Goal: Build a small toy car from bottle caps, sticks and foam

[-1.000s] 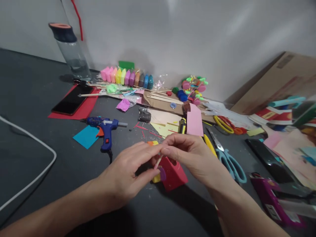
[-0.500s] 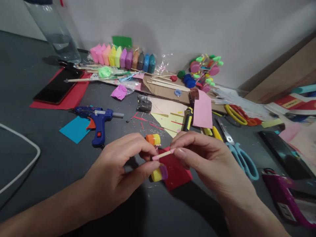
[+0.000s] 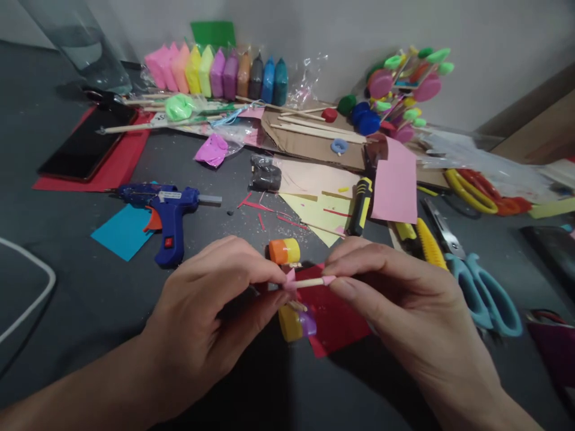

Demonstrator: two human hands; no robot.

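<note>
Both hands meet over the dark table and pinch a short wooden stick (image 3: 309, 282) that has pink tips and lies level between them. My left hand (image 3: 211, 317) grips its left end with closed fingers. My right hand (image 3: 404, 305) pinches its right end between thumb and forefinger. Under the stick lie a red paper shape (image 3: 335, 320) and a small yellow and purple roll (image 3: 296, 323). Just beyond the fingers sits an orange and yellow roll (image 3: 284, 251).
A blue glue gun (image 3: 164, 203) lies to the left on a blue paper square. Blue scissors (image 3: 483, 287), a yellow-handled tool and pink paper (image 3: 395, 188) lie to the right. Coloured clay packs (image 3: 215, 69), sticks and cardboard line the back wall. A phone (image 3: 83, 146) rests on red paper.
The view has moved closer and lower over the table. The stick has turned from steeply tilted to level between my fingertips, and my hands have drawn slightly apart along it.
</note>
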